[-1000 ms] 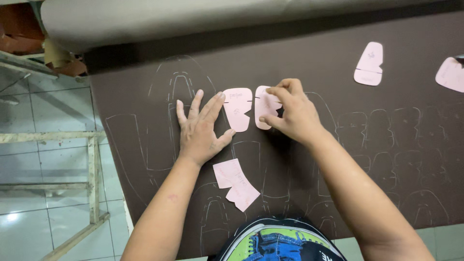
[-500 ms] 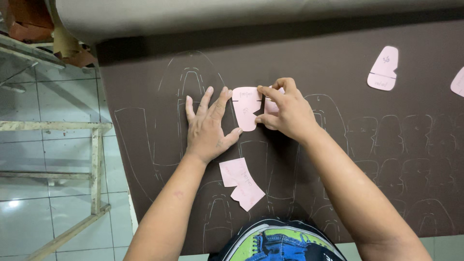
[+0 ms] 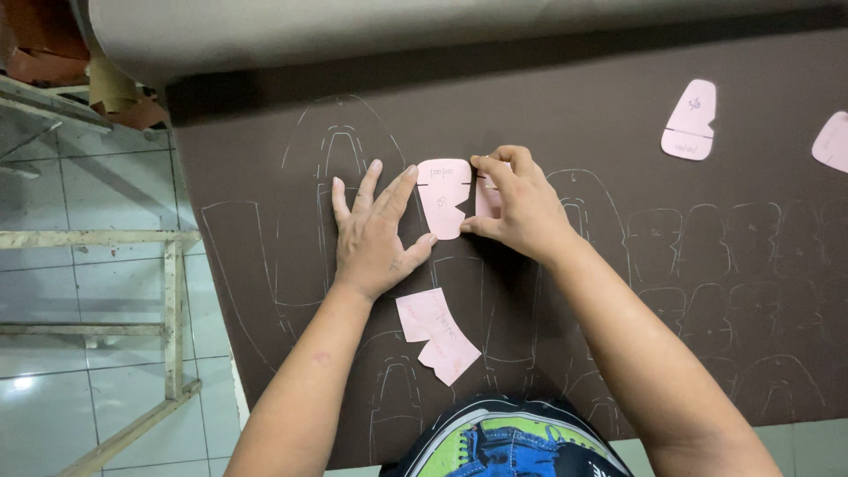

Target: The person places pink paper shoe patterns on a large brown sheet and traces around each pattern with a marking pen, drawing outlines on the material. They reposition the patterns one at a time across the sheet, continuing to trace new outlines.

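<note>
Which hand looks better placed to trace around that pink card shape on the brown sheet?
Probably the right hand: its fingertips are pinched at the right edge of the pink template, free to move. The left hand lies flat on the brown sheet, fingers pressing the template's left edge.

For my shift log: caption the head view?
Left hand pins a pink pattern piece on brown sheet; right hand grips its edge.

No packages, labels, signs or screens in view, only pink paper templates bearing handwritten marks on the dark brown sheet (image 3: pixel 548 115), none of them a label or sign
</note>
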`<state>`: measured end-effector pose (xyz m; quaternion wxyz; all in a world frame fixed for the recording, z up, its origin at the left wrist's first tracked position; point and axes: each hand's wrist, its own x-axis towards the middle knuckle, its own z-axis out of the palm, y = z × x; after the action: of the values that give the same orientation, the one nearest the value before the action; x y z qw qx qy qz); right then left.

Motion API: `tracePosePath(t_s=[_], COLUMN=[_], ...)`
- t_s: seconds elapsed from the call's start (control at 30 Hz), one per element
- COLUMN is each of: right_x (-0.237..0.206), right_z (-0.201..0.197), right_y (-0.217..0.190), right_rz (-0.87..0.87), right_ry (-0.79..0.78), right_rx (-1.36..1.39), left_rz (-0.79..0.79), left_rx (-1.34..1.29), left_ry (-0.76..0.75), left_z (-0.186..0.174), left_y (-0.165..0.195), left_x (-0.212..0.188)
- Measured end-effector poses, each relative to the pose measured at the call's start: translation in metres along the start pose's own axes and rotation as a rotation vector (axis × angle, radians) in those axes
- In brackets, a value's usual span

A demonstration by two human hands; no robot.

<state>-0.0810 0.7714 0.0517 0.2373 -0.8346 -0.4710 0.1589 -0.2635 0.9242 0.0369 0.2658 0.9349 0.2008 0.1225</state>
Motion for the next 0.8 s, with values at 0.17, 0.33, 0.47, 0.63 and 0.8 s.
tracePosePath(t_s=[0.17,0.33,0.47,0.63,0.8], right_x=[0.003,0.006,0.008,0.009,0.009], right_z=[-0.001,-0.003,-0.005,-0.008,-0.01], right_y=[0.001,0.001,0.001,0.002,0.004], right_rz=[0.004,-0.019,-0.026,-0.015,-0.025], right_ry=[-0.004,0.001,0.007,0.001,0.007], right_rx=[0.003,0.012,0.018,0.021,0.001], left_rz=[-0.001,-0.006,-0.015,0.008,0.041], left_rx=[0.001,-0.001,-0.016,-0.002,0.025], left_ry=[-0.003,-0.014,-0.026,-0.016,-0.022], left_z=[0.001,0.0,-0.002,-0.001,0.001], left_y=[-0.001,-0.001,-0.001,0.0,0.001], left_x=[0.003,0.007,0.009,0.011,0.014])
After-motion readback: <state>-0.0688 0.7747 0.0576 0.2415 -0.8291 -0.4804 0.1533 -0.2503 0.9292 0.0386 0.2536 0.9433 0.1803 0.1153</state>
